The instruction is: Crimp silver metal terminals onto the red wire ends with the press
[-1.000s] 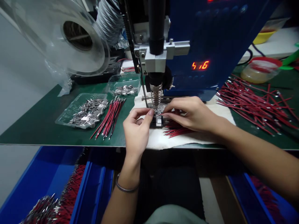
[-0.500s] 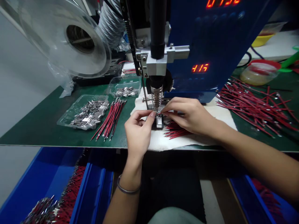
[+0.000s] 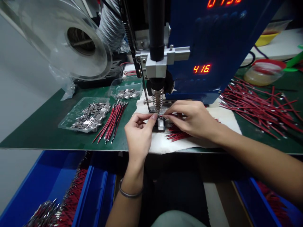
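Note:
My left hand (image 3: pixel 139 134) is pinched at the left of a small metal block (image 3: pixel 161 123), under the spring-wrapped tip (image 3: pixel 157 99) of a blue machine (image 3: pixel 203 37). What its fingertips hold is too small to make out. From the right, my right hand (image 3: pixel 196 119) pinches the end of a thin red wire by the block. Beneath that hand, more red wires (image 3: pixel 176 135) lie on a white cloth (image 3: pixel 165 145). A bundle of red and black wires (image 3: pixel 111 121) rests left of my left hand, beside a clear tray (image 3: pixel 63 124) of small metal parts.
A second clear tray (image 3: pixel 113 90) of metal parts sits behind. Loose red wires (image 3: pixel 262 108) spread at the right near a lidded tub (image 3: pixel 264 74). A large clear reel (image 3: pixel 55 37) stands at the back left. Blue bins (image 3: pixel 50 170) are below the table edge.
Both hands stay by the metal block with only slight movement. The view has shifted a little, and the machine's head appears slightly further left. The lower red display now reads 416.

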`<state>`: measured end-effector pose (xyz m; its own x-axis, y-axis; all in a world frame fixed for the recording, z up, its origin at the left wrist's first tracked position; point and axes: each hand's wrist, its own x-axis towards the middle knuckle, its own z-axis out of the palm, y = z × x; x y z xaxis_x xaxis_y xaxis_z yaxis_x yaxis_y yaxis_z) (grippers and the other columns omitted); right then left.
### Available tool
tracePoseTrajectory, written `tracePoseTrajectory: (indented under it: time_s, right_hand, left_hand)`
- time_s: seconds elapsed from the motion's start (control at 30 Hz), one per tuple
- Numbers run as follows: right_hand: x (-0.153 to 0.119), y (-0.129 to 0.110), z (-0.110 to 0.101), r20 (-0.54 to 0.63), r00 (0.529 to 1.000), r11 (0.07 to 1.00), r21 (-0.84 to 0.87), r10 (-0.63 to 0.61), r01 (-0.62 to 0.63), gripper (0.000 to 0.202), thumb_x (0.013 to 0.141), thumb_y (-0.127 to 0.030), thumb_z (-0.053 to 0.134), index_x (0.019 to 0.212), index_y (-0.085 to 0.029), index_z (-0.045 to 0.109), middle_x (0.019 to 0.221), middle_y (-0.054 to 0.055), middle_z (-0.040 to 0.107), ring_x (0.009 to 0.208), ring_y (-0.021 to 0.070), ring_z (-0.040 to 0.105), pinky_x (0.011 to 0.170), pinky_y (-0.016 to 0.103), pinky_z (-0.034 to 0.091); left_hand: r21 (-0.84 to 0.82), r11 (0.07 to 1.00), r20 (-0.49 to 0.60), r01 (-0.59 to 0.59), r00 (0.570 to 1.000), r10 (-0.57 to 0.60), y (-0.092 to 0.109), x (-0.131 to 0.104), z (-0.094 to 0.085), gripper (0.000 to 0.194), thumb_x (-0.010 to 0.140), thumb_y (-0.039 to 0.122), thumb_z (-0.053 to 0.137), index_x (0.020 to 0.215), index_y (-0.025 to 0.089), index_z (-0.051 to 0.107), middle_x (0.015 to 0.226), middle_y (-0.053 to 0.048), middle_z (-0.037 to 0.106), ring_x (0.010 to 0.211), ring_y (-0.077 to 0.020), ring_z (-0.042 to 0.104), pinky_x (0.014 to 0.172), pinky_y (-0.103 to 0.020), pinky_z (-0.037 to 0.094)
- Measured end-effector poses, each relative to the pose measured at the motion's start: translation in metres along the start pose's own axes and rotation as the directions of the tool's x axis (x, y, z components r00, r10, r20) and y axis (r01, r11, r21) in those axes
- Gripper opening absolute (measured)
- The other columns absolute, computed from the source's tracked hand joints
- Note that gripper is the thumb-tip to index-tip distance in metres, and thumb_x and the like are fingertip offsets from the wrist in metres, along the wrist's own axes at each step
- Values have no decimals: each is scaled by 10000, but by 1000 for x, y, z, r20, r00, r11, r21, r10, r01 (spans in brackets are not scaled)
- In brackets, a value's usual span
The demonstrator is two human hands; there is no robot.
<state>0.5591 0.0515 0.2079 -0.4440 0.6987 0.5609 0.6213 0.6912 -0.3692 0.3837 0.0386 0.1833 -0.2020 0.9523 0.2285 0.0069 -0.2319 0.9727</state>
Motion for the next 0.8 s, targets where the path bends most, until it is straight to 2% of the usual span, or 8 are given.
tracePoseTrajectory:
  time_s: [0.37, 0.8]
  right_hand:
    - [-1, -2, 2, -65, 997, 999, -4, -42, 42, 145, 859, -172, 605, 880, -109, 733, 815, 52, 691, 709, 140, 626, 641, 244, 449]
    - [-1, -5, 3, -69, 998, 1000, 18, 7, -6, 116, 846, -155, 621, 841, -106, 726, 785, 35, 681, 692, 117, 606, 661, 235, 440]
  left_hand:
    - [18, 999, 1, -49, 999, 49, 1, -1, -1, 191, 735, 276, 758, 742, 134, 630, 781, -32, 681, 624, -88, 575, 585, -191, 450]
    - [6, 999, 5, -36, 999, 36, -1, -1, -1, 202, 742, 283, 750, 742, 129, 620, 786, -38, 683, 611, -85, 569, 580, -186, 448]
